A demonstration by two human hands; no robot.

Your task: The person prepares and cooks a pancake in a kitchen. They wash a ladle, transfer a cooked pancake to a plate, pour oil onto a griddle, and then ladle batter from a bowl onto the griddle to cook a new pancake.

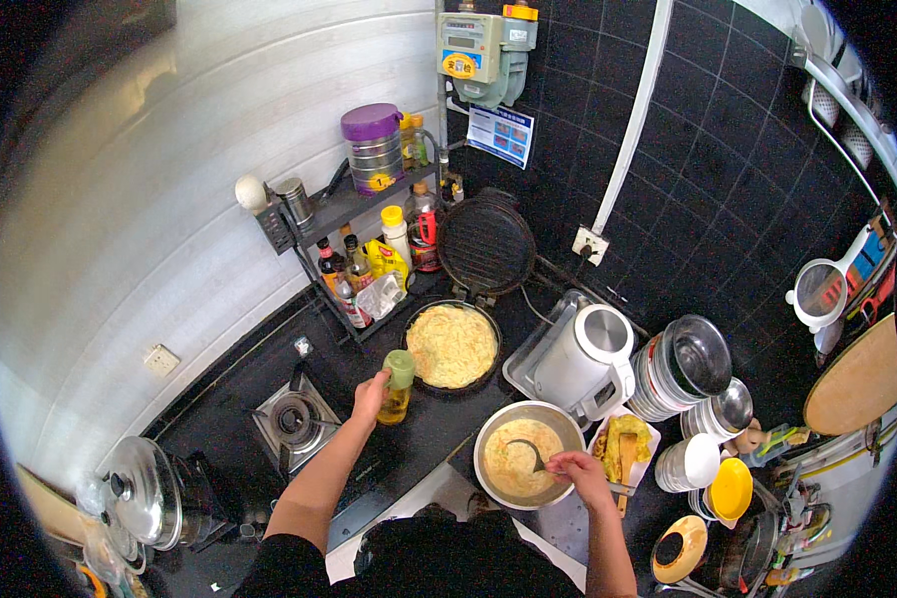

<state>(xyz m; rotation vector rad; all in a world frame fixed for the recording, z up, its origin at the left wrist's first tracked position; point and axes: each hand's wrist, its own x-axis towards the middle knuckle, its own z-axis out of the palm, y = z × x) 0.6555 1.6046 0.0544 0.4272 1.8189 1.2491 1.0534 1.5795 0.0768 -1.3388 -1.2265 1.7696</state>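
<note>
My left hand [372, 395] grips a bottle of yellow oil [396, 389] with a green top, upright over the black counter. Right beside it lies a round electric griddle [498, 347] with its ridged lid [486, 243] raised and a pale yellow pancake [452, 346] covering its plate. My right hand [579, 472] holds the handle of a metal ladle [527, 451], whose head is in the pale batter [514, 463] of a steel bowl [486, 478]. To the right of the bowl, a white tray [646, 465] holds folded cooked pancakes [635, 441] and a wooden spatula [627, 456].
A gas burner [296, 421] is left of the bottle. Behind the griddle stands a shelf [351, 213] with seasoning bottles. A white electric kettle [575, 366] and stacked metal bowls [658, 377] stand to the right; a lidded pot [146, 493] stands far left.
</note>
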